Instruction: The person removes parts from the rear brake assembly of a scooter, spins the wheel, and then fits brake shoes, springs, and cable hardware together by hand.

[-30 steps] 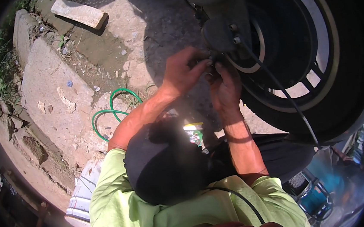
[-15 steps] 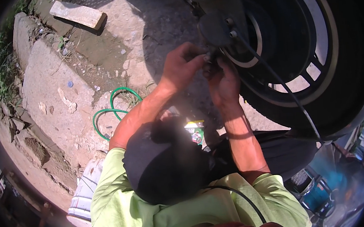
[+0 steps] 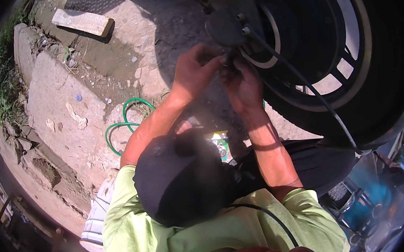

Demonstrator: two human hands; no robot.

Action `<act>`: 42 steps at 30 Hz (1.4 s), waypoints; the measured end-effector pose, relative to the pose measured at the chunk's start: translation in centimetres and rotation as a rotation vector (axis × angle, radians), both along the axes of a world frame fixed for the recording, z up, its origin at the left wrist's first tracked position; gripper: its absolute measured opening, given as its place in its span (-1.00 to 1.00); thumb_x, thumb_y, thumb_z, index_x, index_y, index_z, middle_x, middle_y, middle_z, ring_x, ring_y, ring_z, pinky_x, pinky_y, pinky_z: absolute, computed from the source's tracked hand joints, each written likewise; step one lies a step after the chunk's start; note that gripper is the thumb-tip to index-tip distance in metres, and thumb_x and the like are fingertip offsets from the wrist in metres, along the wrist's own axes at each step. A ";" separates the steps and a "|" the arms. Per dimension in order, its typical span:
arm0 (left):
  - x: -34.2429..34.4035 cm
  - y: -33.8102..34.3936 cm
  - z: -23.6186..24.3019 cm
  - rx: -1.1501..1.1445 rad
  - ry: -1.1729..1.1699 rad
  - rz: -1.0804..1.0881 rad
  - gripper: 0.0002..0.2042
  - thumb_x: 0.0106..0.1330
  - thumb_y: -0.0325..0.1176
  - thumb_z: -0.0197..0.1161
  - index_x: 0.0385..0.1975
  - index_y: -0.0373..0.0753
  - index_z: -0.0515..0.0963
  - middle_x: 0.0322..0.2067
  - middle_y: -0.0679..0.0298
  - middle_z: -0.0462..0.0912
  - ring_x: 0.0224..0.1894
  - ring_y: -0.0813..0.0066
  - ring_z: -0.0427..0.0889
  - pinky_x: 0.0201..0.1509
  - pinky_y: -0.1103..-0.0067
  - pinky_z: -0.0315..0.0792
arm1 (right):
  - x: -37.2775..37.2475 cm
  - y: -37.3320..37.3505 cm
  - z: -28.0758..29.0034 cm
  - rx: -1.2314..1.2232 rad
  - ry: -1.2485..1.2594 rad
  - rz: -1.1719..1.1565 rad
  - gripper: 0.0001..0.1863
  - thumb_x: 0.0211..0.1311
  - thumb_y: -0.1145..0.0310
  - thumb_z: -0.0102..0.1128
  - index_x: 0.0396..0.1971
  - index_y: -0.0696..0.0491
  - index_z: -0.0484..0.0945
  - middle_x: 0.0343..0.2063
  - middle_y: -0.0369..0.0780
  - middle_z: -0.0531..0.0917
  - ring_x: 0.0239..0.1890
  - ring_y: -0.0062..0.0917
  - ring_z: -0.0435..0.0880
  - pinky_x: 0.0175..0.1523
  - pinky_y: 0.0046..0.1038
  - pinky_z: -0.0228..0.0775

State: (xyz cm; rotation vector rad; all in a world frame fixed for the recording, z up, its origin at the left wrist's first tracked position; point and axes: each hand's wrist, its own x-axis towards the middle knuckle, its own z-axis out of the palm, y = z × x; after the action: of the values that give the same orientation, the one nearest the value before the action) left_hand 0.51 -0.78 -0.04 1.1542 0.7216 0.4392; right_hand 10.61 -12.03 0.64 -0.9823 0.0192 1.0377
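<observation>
My left hand (image 3: 191, 74) and my right hand (image 3: 246, 89) meet just below the hub of a black wheel (image 3: 295, 36). The fingertips of both are pinched around a small dark part (image 3: 228, 61), too shaded and covered by fingers to make out. Right above them is a rounded dark cover (image 3: 224, 27) with two bolt ends (image 3: 245, 29) beside it. From those bolts a thin grey rod or cable (image 3: 311, 89) slants down to the lower right, across the wheel and tyre (image 3: 376, 82).
A green hose (image 3: 127, 124) loops on the concrete left of my forearm. A pale block (image 3: 82, 22) lies far left. A white bucket (image 3: 97, 214) stands low left; a teal machine (image 3: 356, 208) is low right. A dark cap (image 3: 180, 180) covers the lower middle.
The wheel, its cover and both hands have shifted slightly left in the picture as the view moved. My fingers still pinch at the same spot under the hub.
</observation>
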 end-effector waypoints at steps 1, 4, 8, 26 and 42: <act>0.0 -0.1 -0.1 0.129 -0.001 0.019 -0.82 0.26 -0.46 0.37 -0.21 -0.40 0.62 -0.36 0.17 0.75 -0.31 0.56 0.69 -0.22 0.59 0.56 | 0.0 0.0 -0.1 0.005 -0.005 0.003 -0.76 0.41 0.31 0.14 -0.01 0.03 0.58 -0.25 -0.33 0.67 -0.33 -0.64 0.57 -0.25 -0.57 0.39; 0.0 -0.4 0.1 0.277 0.008 0.047 -0.82 0.25 -0.47 0.37 -0.19 -0.37 0.63 -0.35 0.17 0.75 -0.28 0.55 0.71 -0.20 0.58 0.57 | 0.0 0.0 -0.4 0.010 -0.014 -0.004 -0.76 0.42 0.30 0.13 0.00 0.03 0.57 -0.25 -0.33 0.67 -0.33 -0.64 0.57 -0.26 -0.58 0.39; 0.1 -0.4 0.4 0.289 0.030 0.068 -0.81 0.24 -0.47 0.38 -0.19 -0.36 0.63 -0.35 0.17 0.75 -0.28 0.55 0.71 -0.20 0.57 0.58 | -0.1 0.1 -0.6 -0.004 -0.040 -0.025 -0.76 0.44 0.31 0.12 0.01 0.03 0.55 -0.26 -0.33 0.66 -0.34 -0.64 0.56 -0.28 -0.57 0.36; 2.6 5.8 -2.8 -0.246 -0.057 -0.425 -0.66 0.32 -0.29 0.28 0.05 -0.29 0.61 -0.46 0.38 0.57 -0.45 0.71 0.44 -0.41 0.66 0.33 | -0.9 0.4 0.2 -0.297 -0.845 0.053 -0.75 0.26 0.53 0.27 -0.08 0.18 0.52 -0.34 -0.33 0.57 -0.39 -0.69 0.52 -0.25 -0.58 0.40; 3.0 5.6 -4.5 0.208 -0.235 -0.273 -0.72 0.36 -0.27 0.32 -0.08 -0.33 0.62 -0.32 0.24 0.70 -0.22 0.61 0.58 -0.10 0.54 0.48 | -2.3 1.9 0.4 -0.444 -1.065 -0.040 -0.70 0.32 0.61 0.13 0.04 0.30 0.48 -0.27 -0.17 0.66 -0.42 -0.60 0.60 -0.35 -0.55 0.47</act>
State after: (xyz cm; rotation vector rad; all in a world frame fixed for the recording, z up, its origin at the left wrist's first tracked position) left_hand 3.47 4.86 -4.49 1.3482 0.3131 0.4161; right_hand 8.28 -10.10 1.01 -1.8337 -0.6255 0.3693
